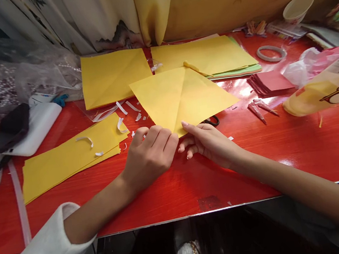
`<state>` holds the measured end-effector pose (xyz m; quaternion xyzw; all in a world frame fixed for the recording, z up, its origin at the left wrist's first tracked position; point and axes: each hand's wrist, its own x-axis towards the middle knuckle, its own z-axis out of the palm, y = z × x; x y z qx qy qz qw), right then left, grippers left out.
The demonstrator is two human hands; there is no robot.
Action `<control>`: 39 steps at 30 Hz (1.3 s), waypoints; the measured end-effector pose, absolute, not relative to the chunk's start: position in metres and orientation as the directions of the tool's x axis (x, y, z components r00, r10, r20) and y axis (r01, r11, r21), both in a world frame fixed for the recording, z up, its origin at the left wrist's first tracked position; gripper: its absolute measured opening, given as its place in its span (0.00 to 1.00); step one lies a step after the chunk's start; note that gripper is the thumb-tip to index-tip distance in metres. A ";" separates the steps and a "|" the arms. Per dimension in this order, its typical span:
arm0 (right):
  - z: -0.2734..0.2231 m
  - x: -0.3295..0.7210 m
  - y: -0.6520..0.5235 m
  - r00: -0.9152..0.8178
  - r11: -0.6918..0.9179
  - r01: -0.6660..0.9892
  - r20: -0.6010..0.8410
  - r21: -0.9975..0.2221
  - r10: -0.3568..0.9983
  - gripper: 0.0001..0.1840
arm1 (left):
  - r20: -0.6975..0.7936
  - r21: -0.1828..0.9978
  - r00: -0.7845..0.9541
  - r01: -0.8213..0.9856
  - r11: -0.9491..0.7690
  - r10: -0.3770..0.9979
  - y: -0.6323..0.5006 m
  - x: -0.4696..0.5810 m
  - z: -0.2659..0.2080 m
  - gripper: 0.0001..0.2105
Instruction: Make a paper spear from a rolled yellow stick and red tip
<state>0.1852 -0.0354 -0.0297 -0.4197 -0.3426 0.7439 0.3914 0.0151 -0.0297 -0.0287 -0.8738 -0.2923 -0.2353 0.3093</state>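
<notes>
Between my hands is a sheet of yellow paper [180, 95] with a crease running from its near corner to its far edge. My left hand [149, 153] is closed on that near corner, knuckles up. My right hand [208, 144] pinches the sheet just to the right, thumb on top, the other fingers curled below. Black scissors [212, 120] lie partly hidden under the sheet's right side. Beyond the sheet, another creased yellow paper [114, 76] lies at the left, and a stack of yellow and green paper [197, 55] lies at the right.
Yellow paper strips [72, 158] with white scraps lie at the left, near a white box-like object [34, 130]. To the right are a tape roll [271, 53], dark red paper squares [273, 82], small folded red pieces [261, 110], a drink cup [319, 87] and a paper cup [298, 9].
</notes>
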 end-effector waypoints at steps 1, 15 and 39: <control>-0.030 0.185 -0.035 -0.343 -0.459 -0.294 -0.356 -0.838 0.869 0.16 | 0.589 -0.407 0.720 0.657 -0.634 0.367 -0.030 0.015 -0.029 0.02; -0.030 0.186 -0.035 -0.345 -0.458 -0.301 -0.353 -0.836 0.870 0.15 | 0.547 -0.477 0.781 0.586 -0.655 0.301 -0.029 0.014 -0.026 0.05; -0.026 0.186 -0.036 -0.429 -0.497 -0.194 -0.383 -0.845 0.818 0.17 | 0.471 -0.557 0.858 0.470 -0.684 0.206 -0.018 0.009 -0.027 0.07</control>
